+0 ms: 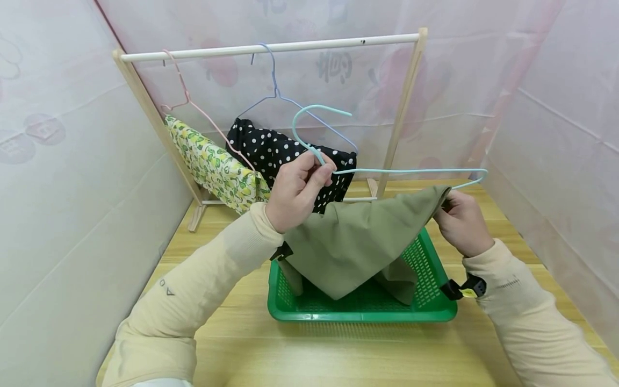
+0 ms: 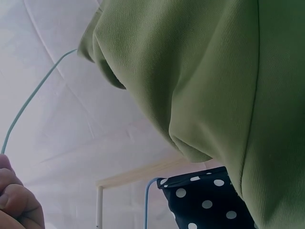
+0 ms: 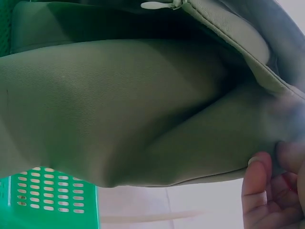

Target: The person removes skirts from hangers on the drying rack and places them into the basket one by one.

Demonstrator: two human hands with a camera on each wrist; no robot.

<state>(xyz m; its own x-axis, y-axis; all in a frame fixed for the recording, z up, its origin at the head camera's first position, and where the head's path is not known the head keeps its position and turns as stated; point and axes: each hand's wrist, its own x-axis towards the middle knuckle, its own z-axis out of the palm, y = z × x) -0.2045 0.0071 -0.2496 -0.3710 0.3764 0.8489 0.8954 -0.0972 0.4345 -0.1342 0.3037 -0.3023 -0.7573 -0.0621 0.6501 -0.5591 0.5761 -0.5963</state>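
A mint-green wire hanger (image 1: pixel 411 171) is pinched at the base of its hook by my left hand (image 1: pixel 300 188). My right hand (image 1: pixel 459 220) grips the upper edge of an olive-green garment (image 1: pixel 358 242), where the hanger's right end enters the cloth. The garment drapes down into a green plastic basket (image 1: pixel 362 316). In the right wrist view, a zipper pull (image 3: pixel 159 5) shows at the garment's edge, and the right fingers (image 3: pixel 257 176) hold the fabric. The left wrist view shows the left hand (image 2: pixel 19 200) at the lower left, the wire running to the cloth.
Behind the basket stands a wooden rack with a white rail (image 1: pixel 329 45). A pink hanger (image 1: pixel 186 97) carries lemon-print cloth (image 1: pixel 213 166), and a blue hanger (image 1: pixel 275 80) carries black polka-dot cloth (image 1: pixel 261 142). Pale fabric walls (image 1: pixel 546 134) surround the wooden table (image 1: pixel 242 333).
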